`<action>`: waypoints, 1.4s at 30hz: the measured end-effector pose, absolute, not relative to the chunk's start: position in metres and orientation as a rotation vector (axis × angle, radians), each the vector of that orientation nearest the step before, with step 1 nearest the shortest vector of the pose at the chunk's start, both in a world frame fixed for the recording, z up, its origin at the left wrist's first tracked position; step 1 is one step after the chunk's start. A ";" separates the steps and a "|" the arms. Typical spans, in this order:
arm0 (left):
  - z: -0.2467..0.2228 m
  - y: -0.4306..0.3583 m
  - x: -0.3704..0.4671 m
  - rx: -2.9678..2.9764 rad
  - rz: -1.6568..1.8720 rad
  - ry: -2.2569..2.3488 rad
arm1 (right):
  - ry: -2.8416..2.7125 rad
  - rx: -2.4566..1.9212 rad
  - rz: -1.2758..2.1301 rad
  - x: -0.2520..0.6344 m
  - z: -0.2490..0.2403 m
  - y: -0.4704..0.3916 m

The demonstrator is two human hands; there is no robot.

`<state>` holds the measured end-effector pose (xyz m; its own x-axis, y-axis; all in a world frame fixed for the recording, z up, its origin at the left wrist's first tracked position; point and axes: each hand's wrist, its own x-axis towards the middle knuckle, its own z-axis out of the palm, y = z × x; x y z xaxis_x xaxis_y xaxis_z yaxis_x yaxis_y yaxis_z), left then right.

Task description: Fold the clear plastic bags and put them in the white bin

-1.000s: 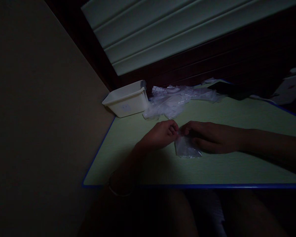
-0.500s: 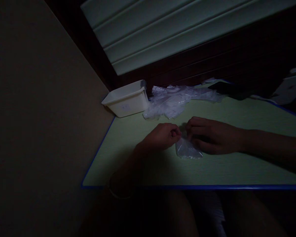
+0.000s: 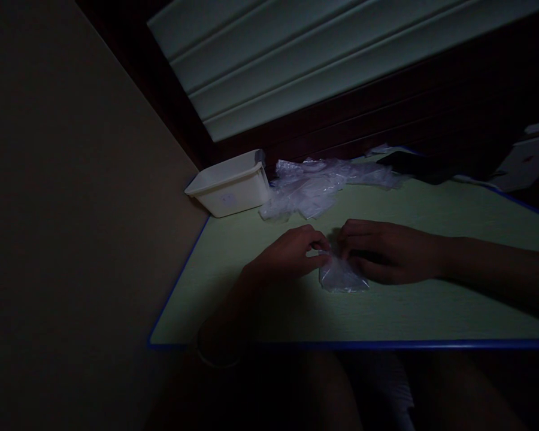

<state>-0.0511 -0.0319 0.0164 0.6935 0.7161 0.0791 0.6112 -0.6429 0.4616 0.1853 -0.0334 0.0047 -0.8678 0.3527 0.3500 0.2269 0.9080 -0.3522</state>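
Note:
A small clear plastic bag (image 3: 342, 278) lies on the pale green tabletop (image 3: 422, 311) between my two hands. My left hand (image 3: 296, 251) pinches its upper left edge between thumb and fingers. From the other side my right hand (image 3: 379, 248) grips the bag's upper right part, the fingers curled over it and the thumb below. The bag's upper edge is partly hidden by my fingers, and the dim light does not show what is inside it.
A white plastic bin (image 3: 229, 188) with a small label stands at the back left by the wall. Beside it spreads a heap of clear plastic bags (image 3: 314, 185). A dark flat object (image 3: 415, 166) lies at the back right, near a white box (image 3: 527, 161). Blue edging (image 3: 386, 345) borders the table.
The thumb and fingers of my left hand have shifted slightly at the bag's edge, with a gap showing between them. My right hand keeps nearly the same place. The view has tilted a little.

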 end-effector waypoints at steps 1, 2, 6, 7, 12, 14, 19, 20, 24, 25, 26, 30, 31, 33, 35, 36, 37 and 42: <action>0.016 -0.032 -0.051 2.502 0.359 1.029 | -2.658 -0.423 0.421 0.185 0.005 -0.033; 0.016 -0.032 -0.052 2.502 0.355 1.026 | -2.659 -0.424 0.421 0.185 0.005 -0.033; 0.015 -0.032 -0.052 2.505 0.342 1.023 | -2.671 -0.423 0.416 0.185 0.005 -0.033; 0.016 -0.032 -0.052 2.513 0.346 1.022 | -2.673 -0.425 0.410 0.184 0.005 -0.033; 0.017 -0.033 -0.048 2.583 0.380 0.914 | -2.682 -0.425 0.384 0.184 0.003 -0.032; 0.019 -0.033 -0.047 2.579 0.377 0.862 | -2.680 -0.421 0.384 0.185 0.002 -0.032; 0.022 -0.034 -0.049 2.545 0.317 0.842 | -2.683 -0.418 0.397 0.186 0.002 -0.032; 0.023 -0.034 -0.050 2.538 0.301 0.841 | -2.682 -0.416 0.398 0.186 0.003 -0.032; 0.026 -0.035 -0.054 2.501 0.255 0.853 | -2.671 -0.409 0.419 0.185 0.003 -0.031; 0.026 -0.036 -0.055 2.495 0.250 0.853 | -2.671 -0.407 0.422 0.185 0.003 -0.031; 0.027 -0.036 -0.055 2.492 0.248 0.852 | -2.674 -0.407 0.422 0.185 0.003 -0.031; 0.027 -0.038 -0.052 2.495 0.280 0.858 | -2.678 -0.407 0.428 0.184 0.004 -0.031; 0.026 -0.037 -0.051 2.500 0.288 0.863 | -2.671 -0.403 0.438 0.184 0.005 -0.031; 0.024 -0.036 -0.050 2.522 0.301 0.868 | -2.650 -0.385 0.464 0.184 0.006 -0.030; 0.020 -0.035 -0.049 2.553 0.323 0.858 | -2.635 -0.367 0.487 0.185 0.006 -0.030; 0.019 -0.034 -0.049 2.566 0.338 0.850 | -2.631 -0.364 0.491 0.185 0.005 -0.029; 0.018 -0.033 -0.049 2.575 0.356 0.843 | -2.628 -0.365 0.490 0.185 0.005 -0.029; 0.018 -0.033 -0.049 2.579 0.316 0.843 | -2.611 -0.377 0.491 0.184 0.003 -0.028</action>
<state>-0.0492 -0.0331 0.0178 0.7918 0.6047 0.0861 0.5126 -0.7345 0.4447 0.1844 -0.0284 0.0028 -0.8591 0.3407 0.3819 0.1786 0.8989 -0.4000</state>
